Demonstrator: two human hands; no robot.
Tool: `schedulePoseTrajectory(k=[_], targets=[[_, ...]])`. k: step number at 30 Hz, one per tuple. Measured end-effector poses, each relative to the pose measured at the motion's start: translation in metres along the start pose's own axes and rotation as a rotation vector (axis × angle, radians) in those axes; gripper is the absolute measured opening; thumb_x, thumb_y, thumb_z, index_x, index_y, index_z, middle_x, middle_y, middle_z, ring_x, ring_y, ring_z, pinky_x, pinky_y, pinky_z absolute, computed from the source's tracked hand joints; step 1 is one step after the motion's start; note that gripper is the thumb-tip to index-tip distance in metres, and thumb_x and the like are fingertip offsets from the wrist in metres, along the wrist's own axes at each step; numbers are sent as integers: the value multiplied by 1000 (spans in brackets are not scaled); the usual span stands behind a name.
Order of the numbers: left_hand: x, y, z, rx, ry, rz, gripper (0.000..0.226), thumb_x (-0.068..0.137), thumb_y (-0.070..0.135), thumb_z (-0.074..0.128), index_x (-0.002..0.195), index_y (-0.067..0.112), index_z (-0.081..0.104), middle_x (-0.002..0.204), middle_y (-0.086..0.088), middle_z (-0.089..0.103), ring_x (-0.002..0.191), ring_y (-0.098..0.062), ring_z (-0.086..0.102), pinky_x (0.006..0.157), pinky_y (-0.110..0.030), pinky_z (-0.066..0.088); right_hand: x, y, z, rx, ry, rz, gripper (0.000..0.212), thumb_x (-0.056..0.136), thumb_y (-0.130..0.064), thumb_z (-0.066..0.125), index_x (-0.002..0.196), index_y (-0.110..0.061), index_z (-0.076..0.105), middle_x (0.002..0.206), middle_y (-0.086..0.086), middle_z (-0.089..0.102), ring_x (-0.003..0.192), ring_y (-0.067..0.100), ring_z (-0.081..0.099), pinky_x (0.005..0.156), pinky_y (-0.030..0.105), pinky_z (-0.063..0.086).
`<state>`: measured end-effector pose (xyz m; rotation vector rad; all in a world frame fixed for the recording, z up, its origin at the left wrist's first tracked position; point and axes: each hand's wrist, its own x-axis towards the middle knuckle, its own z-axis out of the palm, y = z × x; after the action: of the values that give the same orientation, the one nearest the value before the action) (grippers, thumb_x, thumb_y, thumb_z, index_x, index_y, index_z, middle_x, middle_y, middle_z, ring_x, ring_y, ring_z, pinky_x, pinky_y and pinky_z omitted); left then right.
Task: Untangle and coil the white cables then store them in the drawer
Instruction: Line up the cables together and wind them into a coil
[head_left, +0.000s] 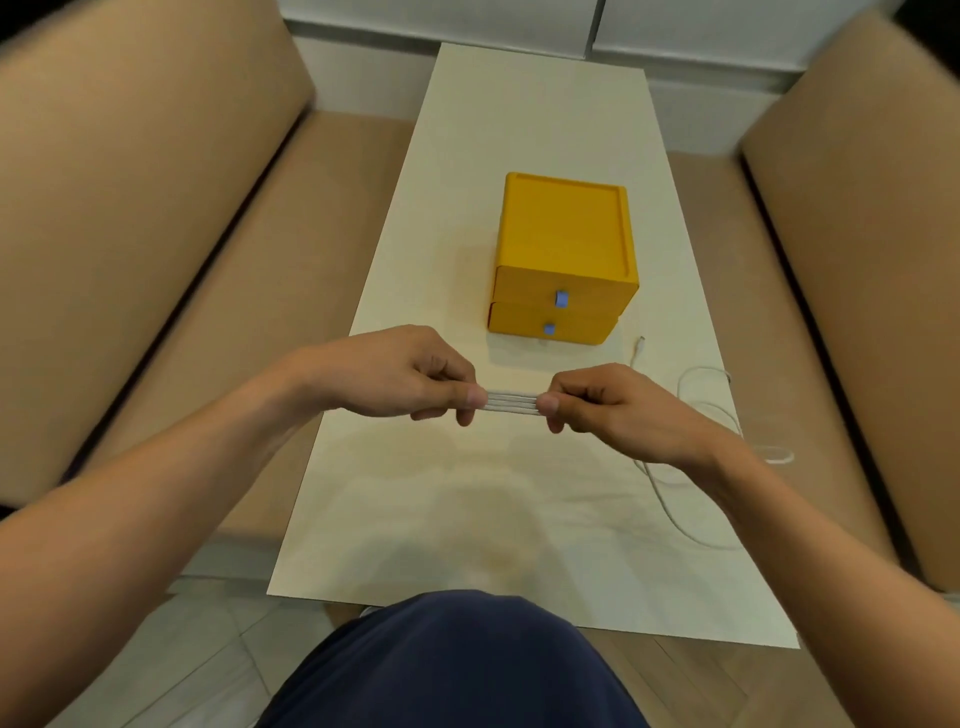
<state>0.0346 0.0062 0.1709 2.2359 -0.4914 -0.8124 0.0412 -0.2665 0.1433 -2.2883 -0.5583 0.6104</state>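
Observation:
A white cable folded into several parallel strands (511, 404) is stretched between my two hands above the table. My left hand (400, 376) pinches its left end and my right hand (608, 402) pinches its right end. A second white cable (698, 410) lies loose on the table at the right, partly behind my right wrist, its plug near the drawer unit. The yellow two-drawer unit (563, 260) stands in the middle of the table with both drawers closed, each with a small blue pull tab.
The narrow cream table (467, 493) runs away from me. Tan sofa cushions flank it, one at the left (130, 182) and one at the right (857, 208). The loose cable reaches the table's right edge. My dark blue trouser leg (452, 670) is at the near edge.

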Motion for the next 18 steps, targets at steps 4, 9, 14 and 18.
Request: schedulePoseTrajectory(k=[4,9,14,18], targets=[[1,2,7,-113,12,10,35,105,40,55,84,22,75,60,0,51,63,-22,39,56,-28,36,2,12,3,-61,107,-31,42,101,-48,58,70,-21,64,53,-7,49,50,9,40,52,25,32],[2,-4,14,-45,41,-53,31,105,39,56,84,25,74,59,3,48,59,-23,38,53,-32,35,-11,5,-1,-6,6,-123,40,102,-42,60,71,-17,63,55,-7,47,51,8,38,52,23,31],[15,9,32,-24,134,50,26,100,45,60,88,29,75,56,12,44,51,-7,37,50,-19,28,-14,20,-11,-45,90,-76,40,100,-44,62,70,-19,63,55,-2,48,50,9,38,52,31,34],[26,10,46,-27,264,75,31,100,43,61,77,26,71,52,12,44,49,-7,38,50,-19,30,-21,26,-14,-160,108,-71,46,101,-52,55,69,-19,57,55,-4,50,52,11,42,55,37,36]])
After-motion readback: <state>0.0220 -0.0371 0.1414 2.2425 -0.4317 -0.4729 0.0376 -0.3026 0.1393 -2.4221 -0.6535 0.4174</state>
